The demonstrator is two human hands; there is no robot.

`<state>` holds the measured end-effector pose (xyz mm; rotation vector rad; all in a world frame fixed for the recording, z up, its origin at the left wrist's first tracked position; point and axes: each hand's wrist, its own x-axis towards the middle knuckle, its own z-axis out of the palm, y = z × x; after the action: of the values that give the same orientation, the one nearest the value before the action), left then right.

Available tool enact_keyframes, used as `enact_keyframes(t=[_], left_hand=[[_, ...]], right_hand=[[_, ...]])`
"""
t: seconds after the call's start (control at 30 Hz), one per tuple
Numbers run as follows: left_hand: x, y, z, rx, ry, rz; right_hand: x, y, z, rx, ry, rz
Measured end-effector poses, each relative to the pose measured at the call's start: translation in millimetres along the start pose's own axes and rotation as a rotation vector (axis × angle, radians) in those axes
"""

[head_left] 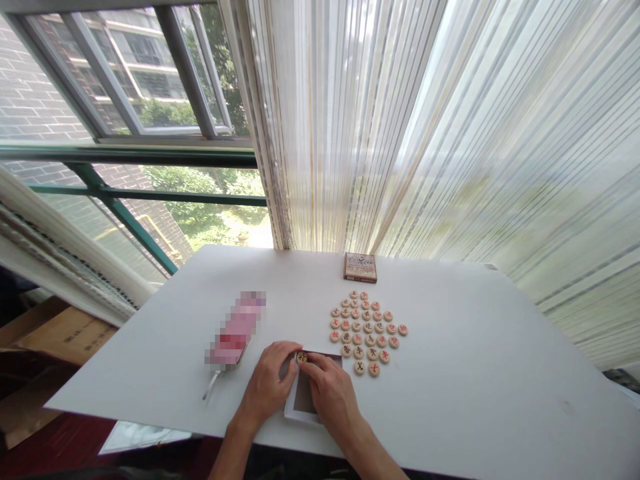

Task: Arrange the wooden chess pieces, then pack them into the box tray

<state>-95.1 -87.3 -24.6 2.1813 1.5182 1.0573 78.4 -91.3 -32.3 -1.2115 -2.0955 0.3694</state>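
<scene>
A shallow open box (306, 402) with a grey-brown inside and pale rim lies near the table's front edge. My left hand (267, 387) is closed around its left wall, with the thumb reaching over the rim. A round wooden Chinese chess piece (301, 357) with a dark character sits in the box's far left corner. My right hand (331, 389) reaches over the box, its fingertips closed at the right side of that piece. To the right of the box, several more Chinese chess pieces (370, 340), marked in red or black, lie face up in loose rows.
The printed box lid (360, 267) lies at the back of the white table (465, 373). Left of my hands is a blurred pink object (237, 330) with a white cable (213, 385). Curtains (330, 133) hang behind; a cardboard box (70, 337) stands at the left.
</scene>
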Motion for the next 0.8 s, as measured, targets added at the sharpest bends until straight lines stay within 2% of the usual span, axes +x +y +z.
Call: enact_keyframes(t=[0.23,0.43,0.63,0.8], left_hand=[[0,-1,0.3,0.006,-0.006,-0.009],[1,2,-1.4,-0.004,-0.006,-0.025],[0,1,-1.4,0.004,-0.013,-0.013],[0,-1,-0.2,0.013,-0.022,-0.018]], right_hand=[[-2,-1,-6,0.193,0.026,0.03],[-10,3,-21,0.31,0.125,0.04],[-31,33,-63,0.191,0.2,0.115],[-49,62,-95,-0.012,0.237,0.004]])
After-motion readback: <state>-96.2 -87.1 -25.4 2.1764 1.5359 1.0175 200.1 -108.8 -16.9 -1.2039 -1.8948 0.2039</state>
